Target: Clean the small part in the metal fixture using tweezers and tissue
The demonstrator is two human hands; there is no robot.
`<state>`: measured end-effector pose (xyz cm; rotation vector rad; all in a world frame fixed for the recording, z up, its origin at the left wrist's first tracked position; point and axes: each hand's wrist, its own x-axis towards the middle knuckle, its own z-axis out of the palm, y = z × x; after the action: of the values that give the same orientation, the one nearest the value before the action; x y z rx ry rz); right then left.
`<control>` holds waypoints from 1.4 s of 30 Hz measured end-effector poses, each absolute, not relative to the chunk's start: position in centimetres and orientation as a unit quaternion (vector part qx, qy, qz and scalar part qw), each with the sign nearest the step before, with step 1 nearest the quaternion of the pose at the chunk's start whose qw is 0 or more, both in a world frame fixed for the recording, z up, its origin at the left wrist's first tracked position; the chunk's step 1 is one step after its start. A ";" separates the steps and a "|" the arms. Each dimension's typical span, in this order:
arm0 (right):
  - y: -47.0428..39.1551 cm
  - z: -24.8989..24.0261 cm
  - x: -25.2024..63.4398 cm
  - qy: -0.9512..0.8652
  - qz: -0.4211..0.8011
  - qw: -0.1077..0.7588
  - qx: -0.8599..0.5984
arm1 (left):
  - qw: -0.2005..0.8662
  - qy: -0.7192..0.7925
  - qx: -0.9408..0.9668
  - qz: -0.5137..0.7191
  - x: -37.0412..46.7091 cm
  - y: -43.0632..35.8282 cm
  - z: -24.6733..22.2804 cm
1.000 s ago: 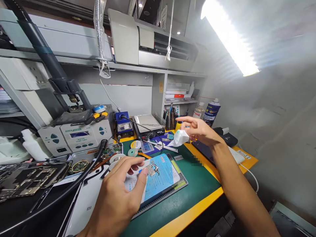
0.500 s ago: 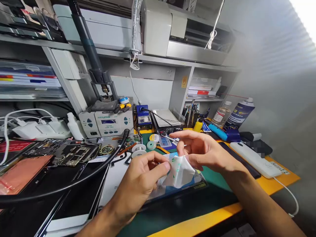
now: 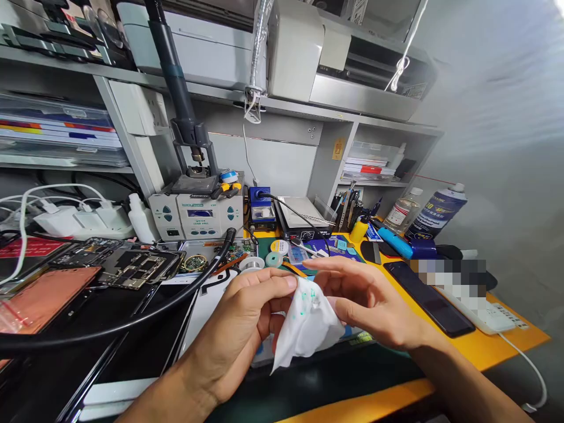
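A person's two bare hands meet over a cluttered electronics repair tabletop (image 3: 493,343), both pinching a crumpled white tissue wipe flecked with green marks (image 3: 307,324). The left hand (image 3: 240,338) grips the wipe's left side, thumb laid along its upper edge and fingers curled beneath; whether anything lies inside the fold cannot be told. The right hand (image 3: 370,305) holds the wipe's right side between thumb and forefinger, its other fingers loosely extended towards the left. The wipe hangs in the air just above a blue-and-white card on a dark perforated mat (image 3: 356,339), near the front edge of the yellow-bordered tabletop.

Behind the hands, small spools of solder wire (image 3: 252,264) sit near a blue soldering station (image 3: 261,207) and a grey hot-air rework station with a digital display (image 3: 198,211). A thick black hose (image 3: 132,323) sweeps across the left of the tabletop, over a white phone back panel (image 3: 207,305). Further left lie an opened phone chassis with exposed metal shields (image 3: 127,267) and a copper-coloured sheet (image 3: 44,299). To the right, a black smartphone (image 3: 429,296) lies face up just beside a white power bank with a cable (image 3: 489,314), and a blue aerosol can (image 3: 436,212) stands beside a clear plastic bottle (image 3: 402,212). A white printer-like machine (image 3: 308,53) sits on the grey shelf (image 3: 282,108) overhead.
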<state>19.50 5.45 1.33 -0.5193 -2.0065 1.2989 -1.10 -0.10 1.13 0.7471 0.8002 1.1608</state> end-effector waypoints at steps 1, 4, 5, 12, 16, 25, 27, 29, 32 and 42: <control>5.3 1.2 19.4 -0.803 0.433 0.357 -0.202 | 0.700 0.358 0.333 0.521 -1.1 -0.1 1.1; 5.1 0.6 19.2 -0.881 0.209 0.389 -0.169 | 0.703 0.350 0.340 0.517 -1.1 -0.2 1.1; 5.1 0.5 19.1 -0.897 0.143 0.389 -0.153 | 0.702 0.351 0.343 0.517 -1.1 -0.2 1.1; 6.0 0.0 18.9 -0.898 -0.194 0.376 -0.120 | 0.632 0.423 0.375 0.530 -0.8 -0.3 1.2; 6.0 -0.4 18.9 -0.891 -0.234 0.371 -0.117 | 0.604 0.447 0.399 0.525 -0.6 -0.4 1.3; 5.2 -1.9 17.2 -0.904 -0.231 0.301 -0.196 | 0.514 0.500 0.456 0.527 -0.3 -0.3 0.3; 5.2 -1.8 17.2 -0.905 -0.199 0.313 -0.210 | 0.506 0.498 0.468 0.525 -0.2 -0.5 0.1; 5.2 -1.4 17.6 -0.901 -0.132 0.355 -0.211 | 0.509 0.494 0.478 0.519 0.0 -0.7 0.1; 5.4 -0.5 18.6 -0.872 0.063 0.430 -0.226 | 0.517 0.482 0.485 0.515 0.2 -1.0 0.2; 6.6 1.2 20.0 -0.569 0.672 0.407 -0.241 | 0.522 0.481 0.470 0.524 0.3 -1.2 1.1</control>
<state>20.03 6.58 1.22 -0.6088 -1.4355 1.6944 0.29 -1.16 1.07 1.1270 1.1526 1.2557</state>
